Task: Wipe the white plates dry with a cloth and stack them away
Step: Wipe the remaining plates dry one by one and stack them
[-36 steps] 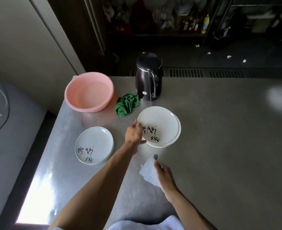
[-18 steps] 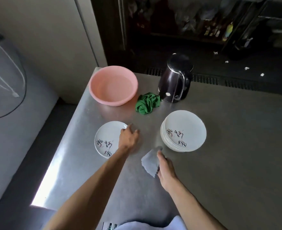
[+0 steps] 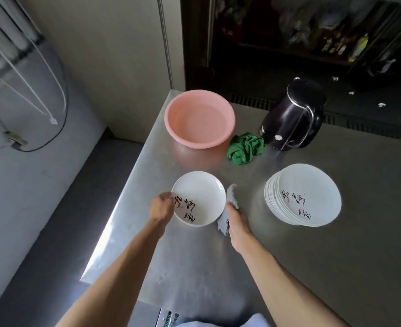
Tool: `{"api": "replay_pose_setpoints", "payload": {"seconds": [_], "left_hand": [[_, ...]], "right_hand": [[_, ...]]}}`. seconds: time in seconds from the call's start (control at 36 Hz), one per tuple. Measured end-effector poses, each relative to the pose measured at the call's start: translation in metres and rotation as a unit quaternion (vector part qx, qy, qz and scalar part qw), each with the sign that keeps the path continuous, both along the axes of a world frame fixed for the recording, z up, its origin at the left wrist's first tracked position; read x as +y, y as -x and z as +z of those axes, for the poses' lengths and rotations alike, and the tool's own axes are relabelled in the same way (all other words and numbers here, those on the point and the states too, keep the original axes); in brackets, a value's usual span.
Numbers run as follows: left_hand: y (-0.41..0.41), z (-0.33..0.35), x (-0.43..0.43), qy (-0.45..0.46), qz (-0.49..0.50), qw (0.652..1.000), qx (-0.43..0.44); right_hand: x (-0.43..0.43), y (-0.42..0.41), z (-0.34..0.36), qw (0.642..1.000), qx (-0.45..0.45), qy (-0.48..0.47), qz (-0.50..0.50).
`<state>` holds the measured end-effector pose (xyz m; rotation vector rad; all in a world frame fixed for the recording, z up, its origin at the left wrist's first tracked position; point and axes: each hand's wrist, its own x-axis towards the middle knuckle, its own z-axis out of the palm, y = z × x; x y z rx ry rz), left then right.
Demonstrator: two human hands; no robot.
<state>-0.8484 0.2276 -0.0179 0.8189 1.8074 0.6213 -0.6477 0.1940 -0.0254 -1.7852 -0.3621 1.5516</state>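
A white plate with black brush lettering is tilted toward me near the table's left edge. My left hand grips its left rim. My right hand holds a grey-white cloth against the plate's right rim. A stack of several matching white plates stands to the right, untouched.
A pink basin stands at the back left of the steel table. A crumpled green cloth lies between the basin and a black kettle. The table's left edge drops to the floor close to the held plate.
My left hand went from the right stack to the left plate and took hold of its rim, tilting it up. My right hand brought the cloth up to the plate's right edge.
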Motion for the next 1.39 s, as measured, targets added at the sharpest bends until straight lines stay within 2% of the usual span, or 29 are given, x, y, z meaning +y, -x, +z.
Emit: {"api": "replay_pose_setpoints", "payload": {"seconds": [0.11,0.19,0.39,0.61,0.78,0.89,1.03,1.08,1.14,1.19,1.25,1.31,1.39], "left_hand": [[0.002,-0.005,0.004,0.018,0.042,0.998,-0.039],[0.006,-0.012,0.003,0.02,0.038,0.998,-0.047],[0.007,-0.02,-0.009,-0.022,0.066,0.994,-0.089],[-0.015,-0.011,-0.023,-0.045,0.06,0.97,-0.23],[-0.053,-0.003,-0.04,-0.05,0.021,0.969,-0.242],[-0.085,0.003,-0.059,-0.035,0.004,0.966,-0.255],[-0.114,0.0,-0.089,0.006,-0.061,0.968,-0.244],[-0.125,-0.003,-0.102,0.026,-0.106,0.965,-0.239],[-0.138,-0.007,-0.114,0.057,-0.125,0.963,-0.23],[-0.152,-0.011,-0.124,0.084,-0.138,0.963,-0.216],[-0.165,-0.017,-0.134,0.097,-0.151,0.961,-0.209],[-0.176,-0.019,-0.141,0.106,-0.154,0.959,-0.212],[-0.186,-0.019,-0.144,0.12,-0.139,0.957,-0.224]], "right_hand": [[0.0,0.004,0.0,1.0,-0.009,0.007,0.006],[-0.001,0.004,0.0,1.0,-0.02,0.011,-0.002],[-0.005,0.003,0.005,1.0,-0.022,0.009,-0.016],[-0.014,-0.008,0.014,0.999,-0.027,0.002,-0.045],[-0.036,-0.036,0.017,0.983,-0.167,-0.073,-0.016],[-0.062,-0.061,0.02,0.966,-0.224,-0.128,0.015],[-0.102,-0.095,0.005,0.92,-0.346,-0.125,0.139],[-0.117,-0.105,-0.007,0.875,-0.426,-0.072,0.217],[-0.13,-0.111,-0.02,0.814,-0.495,-0.005,0.304],[-0.141,-0.115,-0.033,0.765,-0.53,0.047,0.363],[-0.146,-0.115,-0.04,0.742,-0.529,0.059,0.408],[-0.149,-0.112,-0.041,0.74,-0.514,0.012,0.433],[-0.155,-0.11,-0.039,0.744,-0.474,-0.126,0.454]]}}
